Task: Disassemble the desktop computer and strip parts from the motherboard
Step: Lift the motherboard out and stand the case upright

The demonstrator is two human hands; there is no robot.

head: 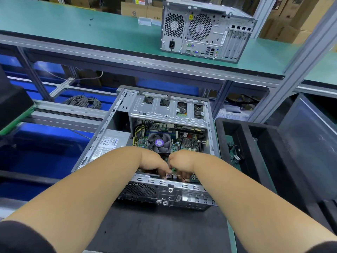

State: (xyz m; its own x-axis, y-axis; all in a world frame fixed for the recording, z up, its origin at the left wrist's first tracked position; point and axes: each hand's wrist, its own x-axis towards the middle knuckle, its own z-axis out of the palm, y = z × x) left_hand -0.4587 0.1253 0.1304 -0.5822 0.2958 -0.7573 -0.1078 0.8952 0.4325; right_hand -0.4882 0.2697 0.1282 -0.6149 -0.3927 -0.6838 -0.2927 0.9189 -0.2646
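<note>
Steel case point(116, 125), lid off, lies centre frame on the worktop point(164, 230), motherboard point(160, 136) inside. Left hand point(155, 164) and right hand point(180, 161) seem to pinch thin wires point(173, 175) at the near edge. Fragile stuff, I'd pull by the plug. PSU label point(104, 145) is too blurry to read.

I see the open grey metal computer case point(116, 125) on the dark mat point(155, 230); a second closed grey tower point(204, 30) stands behind on the green shelf point(73, 30).

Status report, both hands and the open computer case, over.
Left hand and right hand both inside open grey metal computer case, fingers on thin wires near green motherboard. Grip unclear. Nothing blocking.
</note>
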